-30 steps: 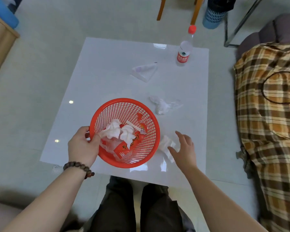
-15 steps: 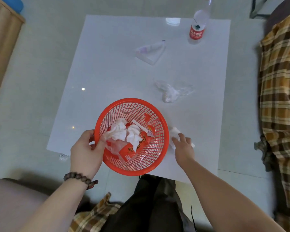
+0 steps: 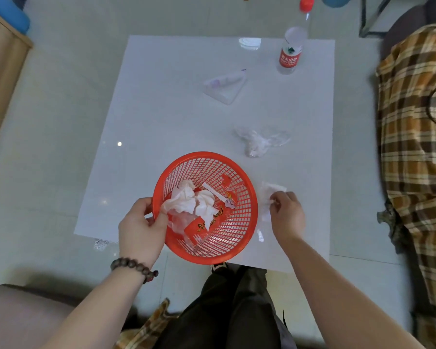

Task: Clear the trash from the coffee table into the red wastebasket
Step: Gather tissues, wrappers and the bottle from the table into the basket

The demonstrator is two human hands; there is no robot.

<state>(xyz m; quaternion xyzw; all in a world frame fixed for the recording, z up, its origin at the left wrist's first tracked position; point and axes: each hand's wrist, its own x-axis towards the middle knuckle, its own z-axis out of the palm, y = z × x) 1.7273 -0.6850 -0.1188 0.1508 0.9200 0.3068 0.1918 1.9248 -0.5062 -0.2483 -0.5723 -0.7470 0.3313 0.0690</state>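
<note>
— Where's the basket?

— My left hand point(image 3: 141, 226) grips the near-left rim of the red wastebasket point(image 3: 247, 210), at the near edge of the counter point(image 3: 161, 117). Crumpled tissues point(image 3: 186, 201) and a red wrapper point(image 3: 207, 224) lie inside.

— And the right?

— My right hand point(image 3: 287, 214) pinches a white tissue point(image 3: 272, 188) just right of the basket. A plastic wad point(image 3: 257, 143) and a clear wrapper point(image 3: 224, 84) lie farther off, a bottle point(image 3: 290, 52) at the far right.
</note>
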